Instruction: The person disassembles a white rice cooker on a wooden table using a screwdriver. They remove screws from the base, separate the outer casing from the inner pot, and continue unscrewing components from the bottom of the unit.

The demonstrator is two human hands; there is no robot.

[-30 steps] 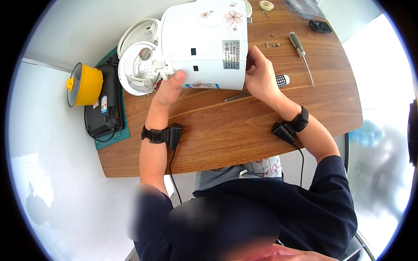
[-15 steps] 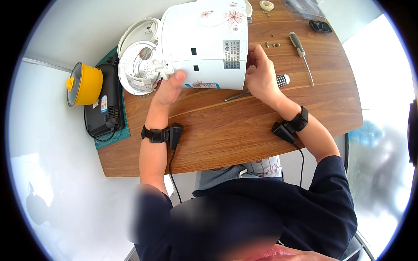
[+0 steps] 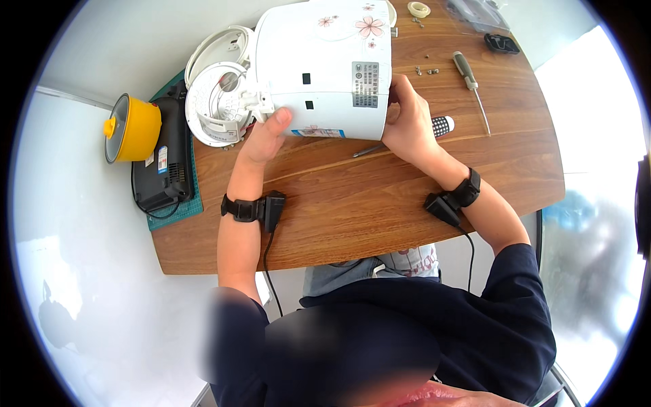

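Observation:
A white appliance housing [image 3: 325,61], shaped like an electric pot and printed with pink flowers, lies on its side on the table. A round white lid [image 3: 215,105] hangs at its left end by a hinge. My left hand [image 3: 266,138] grips the housing's lower left corner, thumb on top and the other fingers hidden. Against the right end rests my right hand [image 3: 411,125], with fingers curled at the edge and some tips out of sight. Partly behind that hand lies a screwdriver with a black-and-white dotted handle [image 3: 443,126].
Beyond my right hand are a grey-handled screwdriver [image 3: 464,70], loose screws [image 3: 427,71], a cream ring [image 3: 418,9] and a black part [image 3: 501,43]. At the left, a yellow pot [image 3: 139,130] and a black device [image 3: 159,180] sit over a green mat [image 3: 193,203].
The housing has shifted slightly to the right, both hands still on it. My right hand has closed in a little more around its right end.

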